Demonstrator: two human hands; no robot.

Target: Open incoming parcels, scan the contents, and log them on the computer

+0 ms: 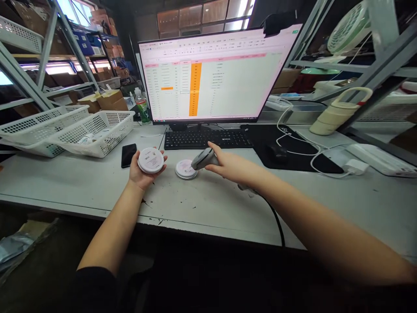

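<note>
My left hand [140, 174] holds a round white disc [150, 160] with a printed label, face up, just above the white table [65, 182]. My right hand [232, 166] grips a grey handheld barcode scanner [204, 158], its head aimed left toward that disc. The scanner's black cable [276, 219] trails back over the table's front edge. A second round white disc [186, 169] lies flat on the table right below the scanner's head. A black phone [128, 154] lies just left of my left hand.
A monitor [215, 74] showing a spreadsheet stands behind a black keyboard [207, 139]. A black mouse [276, 152] sits on a black mat at right, near white cables and a charger [355, 166]. White perforated baskets [94, 130] sit at left, by a green bottle [142, 106]. Metal shelving flanks both sides.
</note>
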